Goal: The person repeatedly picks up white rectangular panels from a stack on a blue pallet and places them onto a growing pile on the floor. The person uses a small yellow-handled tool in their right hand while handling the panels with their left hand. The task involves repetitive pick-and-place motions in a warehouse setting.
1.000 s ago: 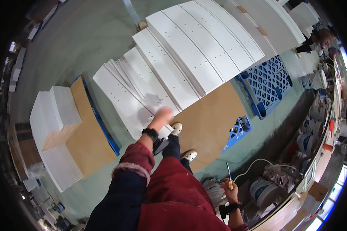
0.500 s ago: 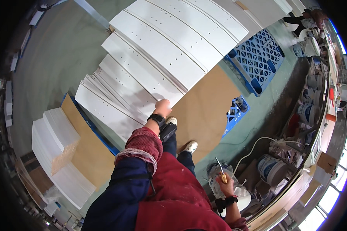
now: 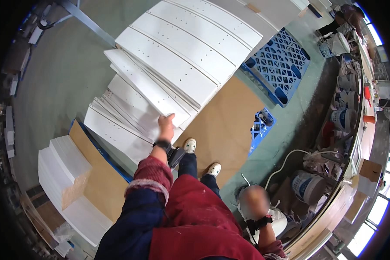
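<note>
My left hand (image 3: 166, 128) grips the near end of a white board (image 3: 147, 84), its thumb over the edge. The board is tilted up from the stack and sits askew to the others. Under and beyond it lie overlapping white boards (image 3: 177, 56) with small drilled holes. Low at the right, my right hand (image 3: 255, 203) is blurred but closed around a screwdriver-like tool. Only the tool's thin metal shaft (image 3: 245, 179) shows past the fingers. A white bucket (image 3: 278, 222) stands beside that hand.
Brown sheeting (image 3: 221, 125) covers the floor by my feet. A blue plastic pallet (image 3: 279, 65) lies at the far right. Stacked white panels (image 3: 65, 169) stand at the left. Tubs (image 3: 308, 187) and a pale hose (image 3: 286, 162) line the workbench; another person (image 3: 349, 19) is far right.
My left hand has moved slightly left and now grips a board, which has risen and turned out of line. My right hand stays low at the right, its tool now mostly hidden.
</note>
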Available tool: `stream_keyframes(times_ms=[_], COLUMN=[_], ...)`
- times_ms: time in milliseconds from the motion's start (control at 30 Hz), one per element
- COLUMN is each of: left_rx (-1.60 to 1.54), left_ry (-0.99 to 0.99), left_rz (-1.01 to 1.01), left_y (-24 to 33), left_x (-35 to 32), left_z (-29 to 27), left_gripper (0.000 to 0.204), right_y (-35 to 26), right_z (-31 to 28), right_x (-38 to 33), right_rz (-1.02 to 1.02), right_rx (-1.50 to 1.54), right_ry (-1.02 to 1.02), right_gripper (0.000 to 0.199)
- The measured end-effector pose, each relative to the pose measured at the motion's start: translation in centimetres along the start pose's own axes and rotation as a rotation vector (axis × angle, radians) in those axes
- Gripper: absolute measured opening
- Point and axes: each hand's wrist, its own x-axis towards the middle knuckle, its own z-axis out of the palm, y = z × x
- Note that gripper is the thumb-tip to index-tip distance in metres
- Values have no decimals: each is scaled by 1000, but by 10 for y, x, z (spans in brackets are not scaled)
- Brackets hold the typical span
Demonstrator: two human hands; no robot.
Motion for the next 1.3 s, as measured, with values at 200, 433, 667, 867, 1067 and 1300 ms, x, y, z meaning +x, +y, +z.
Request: stream_keyframes(times_ms=[200, 433, 667, 867, 1067, 1300], left_rx=[-124, 295, 506, 597, 345, -428], left_ry=[-225, -284, -531, -689, -938, -1121], left_rz=[0, -51, -20, -288, -361, -1043], left_y=[135, 160, 160, 178, 146, 98], left_x=[-152, -348, -403, -405, -364, -323], left_z=[-76, -146, -159, -113, -54, 35], left_gripper=[34, 49, 58, 55, 57, 45], right_y=[-60, -135, -88, -21, 28, 46], right_z=[-33, -73, -88, -163, -127, -52], right_x=[5, 7, 19, 26, -60, -127], right_rz=[-164, -696, -770, -78, -66, -253], right_rx=[28, -186, -258, -192, 262, 555], right_ry=[-199, -318, -5, 143, 318, 231], right_gripper=[27, 30, 22, 18, 19, 24])
